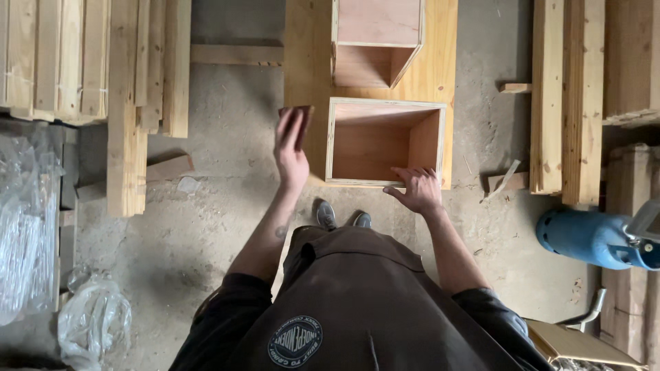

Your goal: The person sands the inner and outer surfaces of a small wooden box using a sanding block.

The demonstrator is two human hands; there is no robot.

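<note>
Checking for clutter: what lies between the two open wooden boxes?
Only a bare strip of the plywood sheet separates the near box from the far box, per the head view.

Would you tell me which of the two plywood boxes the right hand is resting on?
The nearer box: the right hand touches its front edge; the farther box lies untouched.

Two open plywood boxes [383, 141] [377, 42]; two hands [291, 148] [416, 190]; one blue cylinder [595, 238].
</note>
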